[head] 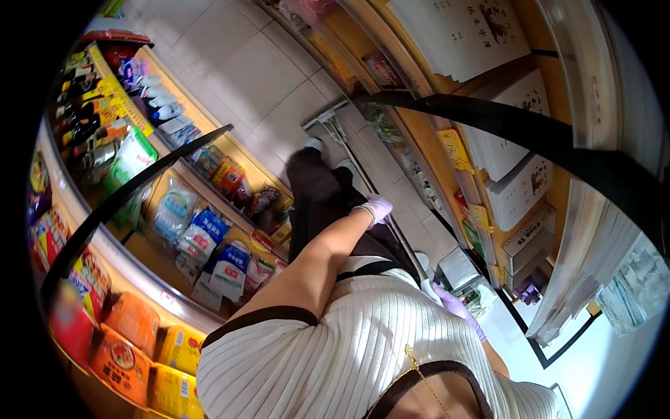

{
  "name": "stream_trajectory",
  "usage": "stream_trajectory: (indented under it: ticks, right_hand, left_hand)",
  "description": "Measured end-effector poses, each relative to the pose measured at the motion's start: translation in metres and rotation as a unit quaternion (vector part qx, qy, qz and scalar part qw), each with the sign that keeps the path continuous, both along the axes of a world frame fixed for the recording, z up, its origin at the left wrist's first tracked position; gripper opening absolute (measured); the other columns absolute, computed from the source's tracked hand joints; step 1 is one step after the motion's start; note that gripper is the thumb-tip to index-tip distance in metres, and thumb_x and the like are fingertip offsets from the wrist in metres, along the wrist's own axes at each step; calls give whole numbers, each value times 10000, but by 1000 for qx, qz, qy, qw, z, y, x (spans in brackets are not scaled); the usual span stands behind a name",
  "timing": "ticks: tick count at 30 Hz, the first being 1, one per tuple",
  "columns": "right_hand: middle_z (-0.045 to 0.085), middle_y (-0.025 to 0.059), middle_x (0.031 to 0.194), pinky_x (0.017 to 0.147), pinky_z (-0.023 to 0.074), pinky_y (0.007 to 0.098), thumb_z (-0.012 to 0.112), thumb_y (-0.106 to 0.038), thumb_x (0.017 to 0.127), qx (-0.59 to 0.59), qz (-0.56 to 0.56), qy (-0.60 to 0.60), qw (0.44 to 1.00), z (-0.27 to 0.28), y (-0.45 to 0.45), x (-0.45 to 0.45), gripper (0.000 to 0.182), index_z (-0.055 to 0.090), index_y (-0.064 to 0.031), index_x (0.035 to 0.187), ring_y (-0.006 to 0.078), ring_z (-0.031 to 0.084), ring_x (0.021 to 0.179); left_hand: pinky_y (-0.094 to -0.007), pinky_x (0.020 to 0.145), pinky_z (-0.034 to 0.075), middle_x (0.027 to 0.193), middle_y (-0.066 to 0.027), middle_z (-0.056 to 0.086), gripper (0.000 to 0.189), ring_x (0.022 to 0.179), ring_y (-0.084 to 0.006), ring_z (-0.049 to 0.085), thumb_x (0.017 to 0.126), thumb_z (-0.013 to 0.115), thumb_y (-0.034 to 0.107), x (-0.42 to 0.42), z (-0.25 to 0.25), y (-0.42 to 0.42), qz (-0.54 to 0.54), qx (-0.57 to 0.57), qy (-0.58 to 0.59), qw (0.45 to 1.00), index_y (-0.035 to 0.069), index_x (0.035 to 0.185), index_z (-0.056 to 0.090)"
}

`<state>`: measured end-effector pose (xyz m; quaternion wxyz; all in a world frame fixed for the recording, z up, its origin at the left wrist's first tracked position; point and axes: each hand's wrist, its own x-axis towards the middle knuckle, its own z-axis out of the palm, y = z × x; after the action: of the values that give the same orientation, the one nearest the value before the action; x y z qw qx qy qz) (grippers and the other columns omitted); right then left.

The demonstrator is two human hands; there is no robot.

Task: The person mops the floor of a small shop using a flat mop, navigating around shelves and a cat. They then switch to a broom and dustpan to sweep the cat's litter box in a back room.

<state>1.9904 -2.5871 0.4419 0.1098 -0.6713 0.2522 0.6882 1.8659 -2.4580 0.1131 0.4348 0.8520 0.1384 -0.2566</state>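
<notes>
A long-handled floor mop or squeegee (405, 243) slants across my front, its wide, narrow head (325, 115) on the tiled floor just beyond my shoes. My left hand (379, 209), in a thin lilac glove, is closed around the middle of the metal handle. Lower down, my right hand (456, 308), gloved alike, holds the pale grip at the handle's upper end, close to my ribbed white top. Part of the right hand's fingers is hidden. The shaft passes to the right of my dark trousers.
Store shelves on the left hold bottles (167, 111), bagged goods (204, 233) and orange packaged food (123, 364). Shelving on the right bears stacked paper booklets (518, 194). Light floor tiles (256, 73) run between them. A silvery box (458, 268) stands near my right hand. Dark curved bands cross the view.
</notes>
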Motion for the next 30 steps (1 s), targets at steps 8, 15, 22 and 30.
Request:
stream_trajectory:
  ticks: [8, 15, 22, 30]
  right_hand:
    - [401, -3, 572, 249, 224, 172, 408, -346, 962, -8, -181, 218, 959, 21, 107, -17, 226, 536, -161, 977, 56, 315, 331]
    - [393, -8, 551, 294, 301, 193, 420, -346, 952, 167, -129, 385, 899, -153, 237, -160, 297, 416, -91, 799, 70, 343, 342]
    - [428, 21, 598, 286, 303, 197, 445, -331, 944, 129, -169, 289, 933, -175, 197, -136, 190, 459, -142, 936, 85, 362, 366]
    - [420, -14, 584, 281, 220, 158, 447, -376, 942, -15, 30, 39, 999, 8, 21, 18, 266, 514, -120, 970, 40, 315, 358]
  left_hand:
    - [-383, 465, 485, 693, -126, 542, 390, 595, -230, 575, 750, 565, 135, -70, 18, 64, 718, -338, 85, 602, -84, 1021, 389]
    - [-374, 543, 474, 675, -133, 620, 302, 593, -229, 602, 875, 466, 201, -209, -43, 246, 826, -176, -33, 534, -52, 761, 585]
    - [-418, 797, 492, 1046, -67, 657, 275, 942, -243, 632, 823, 542, 271, -194, -124, 228, 213, 150, 215, 941, 100, 979, 689]
    - [-502, 673, 508, 836, -107, 686, 400, 777, -295, 658, 723, 654, 430, 39, -65, -71, 102, 20, 49, 993, 58, 858, 706]
